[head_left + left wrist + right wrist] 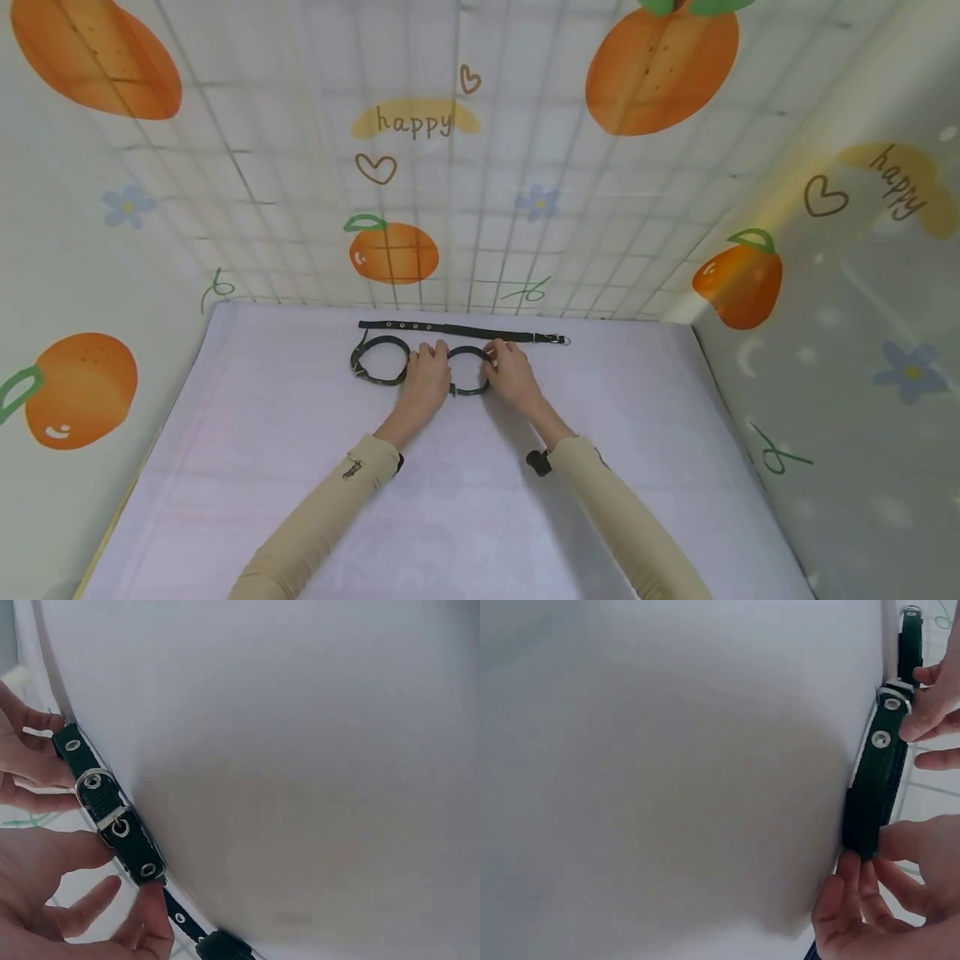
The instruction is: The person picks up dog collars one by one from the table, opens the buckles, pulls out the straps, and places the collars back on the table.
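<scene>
Between the two hands, a dark green buckled collar forms a loop on the table. My left hand pinches its left side; in the left wrist view, thumb and fingertips meet the end of the collar by the metal buckle, D-ring and eyelets. On the opposite side my right hand pinches the loop, and the right wrist view has the collar's band between thumb and fingers. A second looped collar lies just left of my left hand. Behind both loops a third collar is stretched out straight.
A pale sheet covers the table. At the back rises a grid wall behind a printed curtain with oranges and the word "happy". Similar cloth hangs on the left and right sides. Dark straps sit at the wrists.
</scene>
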`<action>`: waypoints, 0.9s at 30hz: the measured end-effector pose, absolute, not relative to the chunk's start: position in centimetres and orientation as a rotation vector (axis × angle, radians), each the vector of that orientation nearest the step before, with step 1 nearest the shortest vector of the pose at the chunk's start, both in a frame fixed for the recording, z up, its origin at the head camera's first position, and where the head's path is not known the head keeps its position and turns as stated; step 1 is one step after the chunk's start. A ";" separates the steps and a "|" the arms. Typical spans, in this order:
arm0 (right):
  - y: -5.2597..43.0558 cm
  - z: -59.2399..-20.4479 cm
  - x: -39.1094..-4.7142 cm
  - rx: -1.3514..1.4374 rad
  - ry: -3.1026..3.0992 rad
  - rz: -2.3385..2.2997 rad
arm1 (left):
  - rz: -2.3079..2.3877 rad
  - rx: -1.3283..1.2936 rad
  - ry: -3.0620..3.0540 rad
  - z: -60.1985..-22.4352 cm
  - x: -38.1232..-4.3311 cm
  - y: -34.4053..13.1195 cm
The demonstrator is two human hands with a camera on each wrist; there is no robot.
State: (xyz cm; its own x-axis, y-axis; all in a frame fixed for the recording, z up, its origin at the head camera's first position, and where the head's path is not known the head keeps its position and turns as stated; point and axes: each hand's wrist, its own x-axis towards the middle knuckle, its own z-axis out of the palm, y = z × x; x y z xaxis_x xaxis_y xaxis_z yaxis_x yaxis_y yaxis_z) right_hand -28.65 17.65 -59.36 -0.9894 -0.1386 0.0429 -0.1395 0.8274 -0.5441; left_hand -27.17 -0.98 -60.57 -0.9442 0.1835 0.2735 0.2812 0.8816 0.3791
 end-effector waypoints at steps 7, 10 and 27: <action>17.4 -59.5 -27.4 0.170 -2.948 0.906 | -0.805 -0.349 -2.737 -60.4 -26.8 -1.4; 17.2 -59.4 -26.0 0.154 -2.910 0.938 | -0.929 -0.321 -2.745 -59.9 -26.0 -1.9; 15.1 -56.6 -16.2 0.099 -2.657 1.235 | -1.186 -0.197 -2.470 -58.7 -16.9 -3.1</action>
State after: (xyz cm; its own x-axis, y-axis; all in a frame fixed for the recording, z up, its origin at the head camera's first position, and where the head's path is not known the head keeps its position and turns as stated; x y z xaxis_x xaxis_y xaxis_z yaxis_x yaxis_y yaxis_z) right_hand -16.19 15.08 -56.61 -0.9758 0.0273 0.2171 -0.1484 0.6468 -0.7481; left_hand -16.92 -3.10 -58.69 -0.9132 -0.0421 0.4053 0.2899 0.6317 0.7189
